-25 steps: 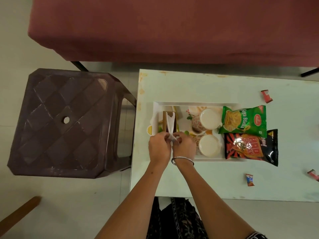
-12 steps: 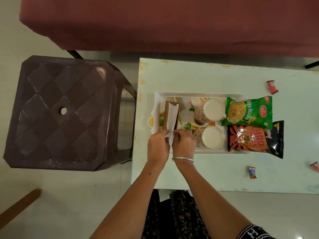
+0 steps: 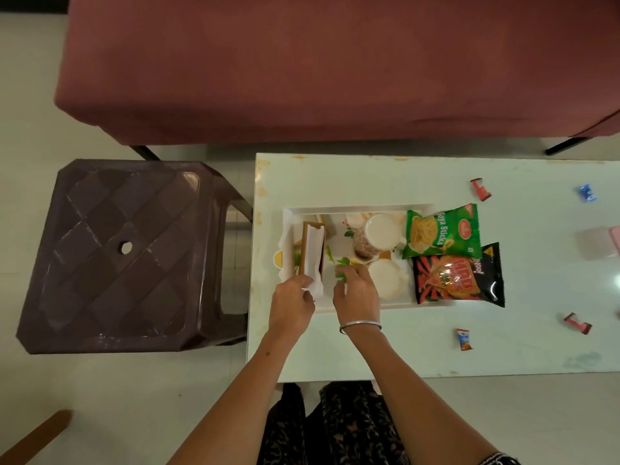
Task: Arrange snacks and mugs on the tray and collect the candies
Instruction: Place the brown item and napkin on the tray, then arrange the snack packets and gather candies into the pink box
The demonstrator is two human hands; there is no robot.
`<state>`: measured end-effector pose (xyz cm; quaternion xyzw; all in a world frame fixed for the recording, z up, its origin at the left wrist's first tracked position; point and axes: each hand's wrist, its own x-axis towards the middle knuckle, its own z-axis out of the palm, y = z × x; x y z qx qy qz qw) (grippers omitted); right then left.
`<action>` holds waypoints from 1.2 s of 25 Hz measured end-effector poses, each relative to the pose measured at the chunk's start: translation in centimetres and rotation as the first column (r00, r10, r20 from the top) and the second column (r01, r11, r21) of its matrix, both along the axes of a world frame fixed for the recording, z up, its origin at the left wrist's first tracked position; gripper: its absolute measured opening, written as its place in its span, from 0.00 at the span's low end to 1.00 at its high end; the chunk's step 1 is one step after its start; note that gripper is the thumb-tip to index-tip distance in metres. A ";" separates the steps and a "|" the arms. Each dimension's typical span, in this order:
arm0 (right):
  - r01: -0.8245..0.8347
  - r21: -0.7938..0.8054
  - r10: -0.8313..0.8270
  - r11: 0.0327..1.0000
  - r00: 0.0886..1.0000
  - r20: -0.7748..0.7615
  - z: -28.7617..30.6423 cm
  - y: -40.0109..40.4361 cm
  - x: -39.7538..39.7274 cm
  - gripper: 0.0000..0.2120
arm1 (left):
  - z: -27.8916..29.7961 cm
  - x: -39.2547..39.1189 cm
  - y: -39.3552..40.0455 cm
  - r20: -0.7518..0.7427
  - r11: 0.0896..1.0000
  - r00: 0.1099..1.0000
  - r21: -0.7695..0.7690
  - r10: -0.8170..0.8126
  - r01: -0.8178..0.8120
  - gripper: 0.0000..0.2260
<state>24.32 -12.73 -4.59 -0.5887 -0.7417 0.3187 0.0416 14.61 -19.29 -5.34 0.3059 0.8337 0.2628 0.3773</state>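
Observation:
A white tray (image 3: 355, 209) lies on the pale table (image 3: 419, 350). In it stand a wooden holder with white napkins (image 3: 313, 253) at the left and two white mugs (image 3: 380, 234) (image 3: 385, 278) in the middle. A green snack packet (image 3: 443, 233) and a black-and-orange snack packet (image 3: 459, 280) rest on the tray's right end. My left hand (image 3: 292, 305) pinches the near edge of the napkins. My right hand (image 3: 357, 293) hovers beside them, fingers apart, holding nothing. Several wrapped candies lie loose on the table: red (image 3: 480, 188), blue (image 3: 587, 193), red (image 3: 577, 323), orange-and-white (image 3: 464, 339).
A dark plastic stool (image 3: 127, 253) stands left of the table. A maroon sofa (image 3: 335, 65) runs along the far side. A pink object (image 3: 614, 239) shows at the right edge of the table.
My right hand has let go of the napkins and moved slightly right. My left hand stays on them. The view has shifted, showing more candies on the right.

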 end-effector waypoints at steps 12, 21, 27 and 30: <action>0.539 0.169 -0.527 0.825 0.842 -0.111 3.4 12.0 16.8 0.11 | 2.7 1.4 0.6 -0.097 0.901 0.899 -0.043 0.427 -0.432 0.12; 0.762 0.082 -0.759 0.642 0.647 -0.075 -0.4 15.3 22.0 0.13 | -1.4 1.9 3.3 0.031 0.936 0.952 -0.198 0.304 -0.292 0.15; 0.816 0.005 -0.816 0.578 0.577 0.034 -1.9 17.1 21.6 0.15 | -2.3 2.1 3.4 0.009 0.942 0.960 -0.193 0.280 -0.273 0.13; 0.837 -0.030 -0.836 0.547 0.547 0.030 -2.2 17.5 21.1 0.15 | -2.3 2.2 3.8 0.000 0.939 0.958 -0.196 0.287 -0.281 0.13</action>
